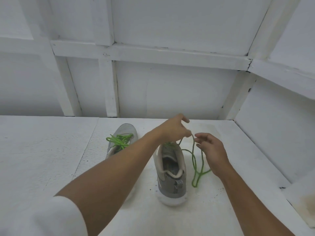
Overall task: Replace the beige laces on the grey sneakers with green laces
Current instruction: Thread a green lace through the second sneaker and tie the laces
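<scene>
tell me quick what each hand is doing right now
Left hand: closed, pinching the green lace above the right sneaker.
Right hand: fingers loosely curled beside the lace; cannot tell if it grips it.

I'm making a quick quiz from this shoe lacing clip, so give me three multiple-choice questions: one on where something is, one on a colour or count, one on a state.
1. Where does the loose green lace trail?
A. On the white tabletop, right of the nearer grey knit sneaker
B. Over the table's edge
C. Inside the farther grey sneaker

2. How many sneakers are in view?
A. One
B. Two
C. Three

3. What is the left hand doing?
A. Lying flat on the table
B. Gripping a heel
C. Pinching the lace above the shoe

Answers: 1 A, its loop lies beside that shoe; 2 B, two grey shoes stand there; 3 C, fingertips close on the strand, while the right hand is open beside it.
</scene>
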`<state>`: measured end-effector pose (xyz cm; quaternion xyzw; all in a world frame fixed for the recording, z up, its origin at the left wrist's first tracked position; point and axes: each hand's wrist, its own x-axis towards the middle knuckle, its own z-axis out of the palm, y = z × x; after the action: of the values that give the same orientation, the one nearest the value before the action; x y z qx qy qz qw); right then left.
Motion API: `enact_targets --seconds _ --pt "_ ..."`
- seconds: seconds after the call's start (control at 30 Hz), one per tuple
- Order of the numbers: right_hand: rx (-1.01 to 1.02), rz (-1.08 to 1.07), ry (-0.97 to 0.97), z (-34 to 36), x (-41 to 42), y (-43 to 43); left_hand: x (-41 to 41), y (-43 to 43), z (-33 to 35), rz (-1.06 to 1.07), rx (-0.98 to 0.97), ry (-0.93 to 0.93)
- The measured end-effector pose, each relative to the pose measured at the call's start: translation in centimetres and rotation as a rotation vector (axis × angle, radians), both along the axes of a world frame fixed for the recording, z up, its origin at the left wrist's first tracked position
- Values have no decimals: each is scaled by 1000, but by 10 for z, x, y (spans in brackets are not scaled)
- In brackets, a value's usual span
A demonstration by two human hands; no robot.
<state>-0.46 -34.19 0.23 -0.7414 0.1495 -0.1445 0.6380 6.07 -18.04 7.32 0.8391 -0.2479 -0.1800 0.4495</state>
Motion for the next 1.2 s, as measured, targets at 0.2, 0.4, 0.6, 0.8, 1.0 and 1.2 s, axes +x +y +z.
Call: enact_targets --seconds 0.2,0.4,0.6,0.8,1.0,1.2 --pt "-295 203 60 25 6 4 -1 -5 28 29 -197 37" --pt "-728 80 137 54 17 -10 -13 6 48 -34 -251 -6" --pt "-333 133 218 83 37 -32 -42 19 24 -64 -210 -49" --pt "136 50 83 100 51 -29 -69 22 -7 -22 -146 -94" --pt "-245 170 18 102 39 1 -70 39 -53 577 -122 -237" --pt "-462 472 42 66 13 55 -68 40 -79 629 -54 -147"
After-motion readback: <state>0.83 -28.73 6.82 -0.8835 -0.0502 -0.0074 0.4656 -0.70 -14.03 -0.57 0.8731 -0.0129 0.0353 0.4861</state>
